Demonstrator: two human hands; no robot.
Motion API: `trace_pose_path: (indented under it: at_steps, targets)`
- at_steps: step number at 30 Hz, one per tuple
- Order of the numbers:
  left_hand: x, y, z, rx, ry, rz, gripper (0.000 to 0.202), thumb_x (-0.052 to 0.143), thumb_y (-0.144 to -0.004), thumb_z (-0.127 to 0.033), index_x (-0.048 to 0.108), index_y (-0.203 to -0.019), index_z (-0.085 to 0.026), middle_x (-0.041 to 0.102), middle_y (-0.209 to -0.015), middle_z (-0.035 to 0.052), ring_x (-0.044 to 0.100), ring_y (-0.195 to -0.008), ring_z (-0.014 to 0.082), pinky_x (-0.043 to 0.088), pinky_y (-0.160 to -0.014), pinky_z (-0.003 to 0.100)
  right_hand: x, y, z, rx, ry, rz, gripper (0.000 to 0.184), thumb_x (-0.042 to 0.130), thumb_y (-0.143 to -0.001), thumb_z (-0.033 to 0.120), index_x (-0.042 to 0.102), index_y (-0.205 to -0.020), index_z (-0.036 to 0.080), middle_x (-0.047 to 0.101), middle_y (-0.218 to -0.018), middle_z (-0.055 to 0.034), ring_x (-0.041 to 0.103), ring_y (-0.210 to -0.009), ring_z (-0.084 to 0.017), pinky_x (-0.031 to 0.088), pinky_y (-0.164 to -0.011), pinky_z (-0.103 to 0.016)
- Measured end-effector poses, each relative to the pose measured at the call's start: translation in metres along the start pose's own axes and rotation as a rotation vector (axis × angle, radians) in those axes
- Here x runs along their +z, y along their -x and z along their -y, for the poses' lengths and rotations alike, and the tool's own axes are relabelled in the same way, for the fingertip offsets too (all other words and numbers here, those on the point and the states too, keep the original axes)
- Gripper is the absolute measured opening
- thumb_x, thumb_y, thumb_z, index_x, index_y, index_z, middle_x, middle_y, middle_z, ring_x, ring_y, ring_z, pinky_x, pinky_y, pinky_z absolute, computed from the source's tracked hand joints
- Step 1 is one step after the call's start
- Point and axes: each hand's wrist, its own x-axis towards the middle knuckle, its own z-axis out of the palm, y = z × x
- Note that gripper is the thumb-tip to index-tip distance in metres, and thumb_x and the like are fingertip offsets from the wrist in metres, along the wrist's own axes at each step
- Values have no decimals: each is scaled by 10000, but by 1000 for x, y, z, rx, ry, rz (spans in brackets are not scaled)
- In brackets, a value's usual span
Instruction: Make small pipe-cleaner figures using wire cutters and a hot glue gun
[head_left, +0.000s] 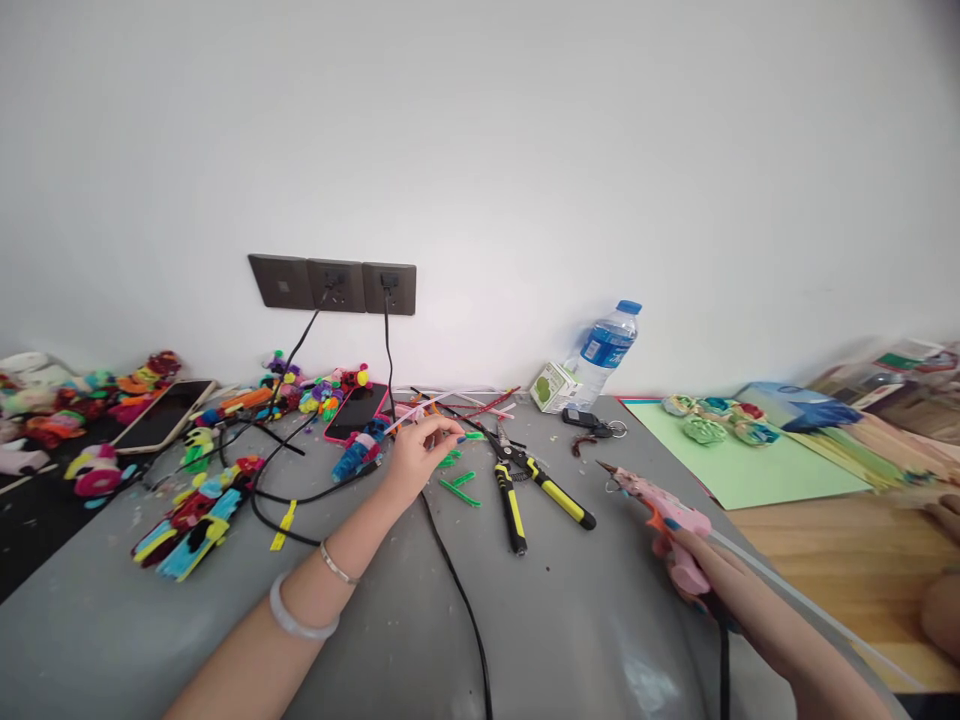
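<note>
My right hand (709, 565) is wrapped around a pink hot glue gun (651, 493), its metal nozzle pointing to the upper left above the grey table. A black cord runs down from its handle. Over the middle of the table, the thumb and fingers of my left hand (424, 450) are pinched together, with a short green pipe cleaner piece (475, 436) at the fingertips. Several more green pieces (459, 490) lie just below that hand. Wire strippers (517, 470) with yellow and black handles rest spread apart to their right.
Pipe cleaner figures (191, 520) and black cables (259, 480) crowd the left, beside two phones (360, 412). Toward the wall stand a water bottle (606, 345) and small carton (553, 388), near keys (592, 423). At right, rosettes (705, 430) lie on green paper (750, 475); another person's hand (945, 515) shows.
</note>
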Motion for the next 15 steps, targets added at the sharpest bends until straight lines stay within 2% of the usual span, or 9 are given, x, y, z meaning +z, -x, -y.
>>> trace_pose_path:
  at_steps: [3,7,9,11,13,15]
  targets:
    - [0,0,-1,5,-4,7,119,604,-811,-272,688,-792,-189,698,-756,19,491,-562,116,390,-558,238,2,1,9,142,23,61,546,472,-789,706,625,-738,185,551,-503,-18,487,-443,-166,378,-413,-284]
    - [0,0,-4,0,18,14,118,589,-815,-259,678,-796,-185,697,-779,23,491,-562,114,384,-552,237,6,1,6,74,-1,45,545,517,-731,737,495,-606,207,531,-511,1,488,-448,-153,392,-463,-294]
    - [1,0,-4,-11,22,13,117,586,-815,-261,672,-801,-182,689,-773,24,499,-574,116,382,-554,236,10,2,1,68,16,-20,536,537,-701,743,498,-641,212,552,-509,1,505,-442,-163,404,-487,-310]
    - [1,0,-2,-21,27,10,119,584,-817,-264,665,-804,-179,671,-747,21,505,-583,118,376,-555,234,16,5,-1,108,41,-146,549,559,-675,736,560,-801,201,615,-536,-14,547,-456,-197,428,-518,-339]
    - [1,0,1,-26,37,4,120,581,-821,-265,659,-808,-174,657,-737,20,513,-599,121,376,-561,233,22,10,1,158,66,-268,595,564,-672,725,562,-944,196,686,-605,-50,612,-525,-247,458,-566,-376]
    - [2,0,5,-32,50,-7,122,577,-821,-262,654,-812,-168,650,-743,22,517,-614,122,383,-569,232,28,15,7,193,112,-330,573,557,-692,711,546,-974,212,733,-695,-83,670,-655,-298,477,-620,-406]
